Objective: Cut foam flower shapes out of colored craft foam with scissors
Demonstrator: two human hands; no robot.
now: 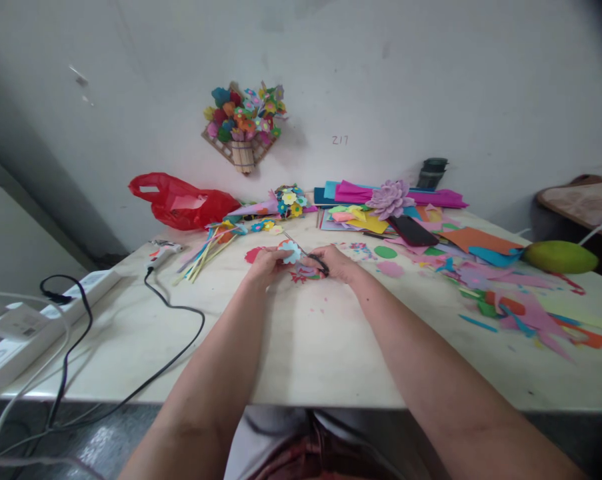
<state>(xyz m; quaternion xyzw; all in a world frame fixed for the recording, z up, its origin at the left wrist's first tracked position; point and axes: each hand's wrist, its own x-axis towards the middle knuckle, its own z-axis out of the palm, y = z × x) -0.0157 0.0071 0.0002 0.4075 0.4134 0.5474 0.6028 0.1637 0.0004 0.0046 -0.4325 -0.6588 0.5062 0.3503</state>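
My left hand [267, 265] is closed on a light blue paper flower [290, 251] with a scalloped edge. In my right hand [338, 263] is a pair of scissors [322, 264] with dark handles, its blades pointing left and up beside the flower. Whether the blades touch the paper I cannot tell. A red paper piece [254, 255] lies just left of my left hand, and red and pink scraps [303, 275] lie under and between the hands. Right of my right hand are a green paper oval [385, 252] and a pink paper round [391, 269].
A glue gun [163, 253] with a black cord, a white power strip [75, 300] and a red plastic bag [181, 200] are at the left. Paper sticks [208, 253] lie nearer. Coloured paper scraps [531, 310], a dark phone [413, 231] and a green oval object [561, 257] fill the right.
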